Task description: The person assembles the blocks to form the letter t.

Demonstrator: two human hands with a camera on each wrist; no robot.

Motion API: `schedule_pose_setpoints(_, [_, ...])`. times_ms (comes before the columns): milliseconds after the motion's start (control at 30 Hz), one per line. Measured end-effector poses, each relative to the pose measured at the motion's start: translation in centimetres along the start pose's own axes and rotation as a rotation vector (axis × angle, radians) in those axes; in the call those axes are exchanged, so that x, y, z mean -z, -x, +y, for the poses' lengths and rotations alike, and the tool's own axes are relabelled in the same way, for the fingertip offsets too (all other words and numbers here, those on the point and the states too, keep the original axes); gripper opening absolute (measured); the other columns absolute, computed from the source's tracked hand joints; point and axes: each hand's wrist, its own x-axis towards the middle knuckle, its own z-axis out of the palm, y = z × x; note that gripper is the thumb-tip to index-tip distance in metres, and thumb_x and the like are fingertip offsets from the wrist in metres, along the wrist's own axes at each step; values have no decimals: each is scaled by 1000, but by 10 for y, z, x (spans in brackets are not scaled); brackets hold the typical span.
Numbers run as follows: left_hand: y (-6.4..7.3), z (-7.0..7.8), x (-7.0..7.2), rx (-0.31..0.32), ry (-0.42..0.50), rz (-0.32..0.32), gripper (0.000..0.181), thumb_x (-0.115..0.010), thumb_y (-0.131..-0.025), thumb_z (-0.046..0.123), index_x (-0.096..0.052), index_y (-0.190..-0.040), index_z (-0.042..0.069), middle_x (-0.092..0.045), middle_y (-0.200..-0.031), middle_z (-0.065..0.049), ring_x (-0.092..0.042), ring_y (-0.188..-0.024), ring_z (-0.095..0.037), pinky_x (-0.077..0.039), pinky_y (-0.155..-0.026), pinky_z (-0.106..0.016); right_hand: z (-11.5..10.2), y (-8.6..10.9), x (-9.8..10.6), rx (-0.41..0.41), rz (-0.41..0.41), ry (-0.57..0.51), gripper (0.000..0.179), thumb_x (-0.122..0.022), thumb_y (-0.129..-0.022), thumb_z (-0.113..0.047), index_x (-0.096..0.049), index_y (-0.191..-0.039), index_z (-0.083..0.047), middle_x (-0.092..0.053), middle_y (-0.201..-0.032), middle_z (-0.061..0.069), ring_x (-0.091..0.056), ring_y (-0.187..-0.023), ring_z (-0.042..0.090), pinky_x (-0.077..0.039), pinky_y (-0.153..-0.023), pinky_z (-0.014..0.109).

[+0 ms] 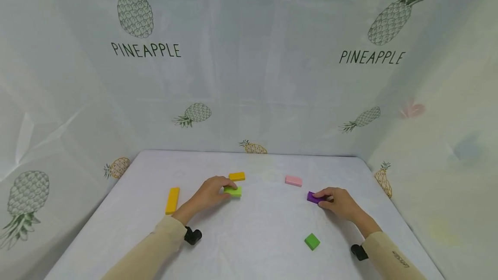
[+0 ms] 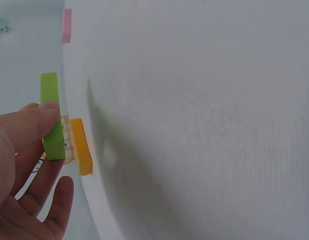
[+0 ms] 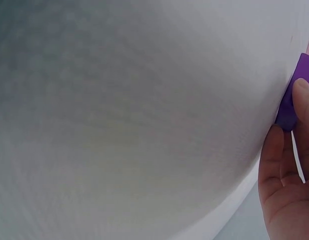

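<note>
My left hand [image 1: 212,192] pinches a lime-green block [image 1: 235,192] between thumb and fingers. In the left wrist view the lime-green block [image 2: 52,120] stands long side up in the grip, its lower fingers loose below. Just behind it on the table lies a short yellow block [image 1: 237,176]. On the right, my right hand [image 1: 339,202] grips a purple block [image 1: 313,198] by its right end. The right wrist view has the thumb on the face of the purple block [image 3: 296,92]. A pink block [image 1: 293,180] lies behind and left of the purple one.
A longer yellow-orange block [image 1: 172,201] lies beside my left forearm. Nearer the front, a green square block [image 1: 312,241] rests left of my right wrist. The white table [image 1: 256,237] meets a pineapple-printed curtain [image 1: 249,77] at its back and sides.
</note>
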Motion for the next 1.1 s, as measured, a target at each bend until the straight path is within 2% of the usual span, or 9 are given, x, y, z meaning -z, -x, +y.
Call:
schedule_pose_setpoints(367, [1,12,-8,12,53,-19,29,-83,-91,4,-78,-116,19,-75,-117,6,-66,-114,-21,-50,-107,-50,-2,2,1,-12,1,-2,25,-80,-94,-6,-81,-118,-15,-72,-126,17,-68,-111,33,-60,-94,54])
schedule_pose_setpoints(633, [0,13,-16,-11,46,-33,29,-83,-92,7,-77,-117,20,-74,-118,8,-66,-113,-19,-50,-106,-50,-2,3,2,-11,-6,-1,26,-80,-94,-6,-81,-118,-16,-72,-126,17,-68,-110,33,-60,-94,53])
schedule_pose_setpoints(933, [1,10,-21,18,46,-55,30,-83,-93,12,-76,-121,23,-73,-121,9,-65,-116,-17,-50,-108,-46,-2,2,2,-10,-12,2,26,-80,-94,-6,-81,-118,-16,-72,-127,18,-68,-111,34,-60,-95,54])
schedule_pose_setpoints(1100, [1,10,-22,13,55,-51,30,-83,-94,12,-76,-121,23,-73,-121,8,-65,-116,-18,-50,-108,-47,-2,1,3,-16,-14,6,26,-80,-95,-8,-81,-119,-16,-72,-128,18,-68,-112,35,-59,-96,55])
